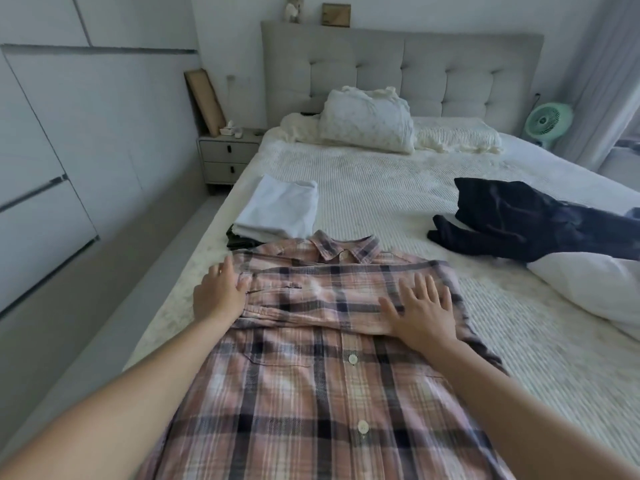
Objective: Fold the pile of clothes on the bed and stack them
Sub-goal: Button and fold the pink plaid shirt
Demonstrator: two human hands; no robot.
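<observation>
The plaid shirt [311, 341] lay front-up on the bed [398, 199], sleeves folded across its chest, the left hand [220, 292] and right hand [422, 313] pressing flat, grip released; next, likely folding the body before joining the white folded stack [277, 209].

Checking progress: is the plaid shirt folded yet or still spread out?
Partly folded: the plaid shirt lies flat, its sleeves folded across the chest, under the right hand; the body remains unfolded.

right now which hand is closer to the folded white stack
Left. The left hand rests at the plaid shirt's left edge, just below the folded white stack; the right hand presses the shirt further right.
</observation>
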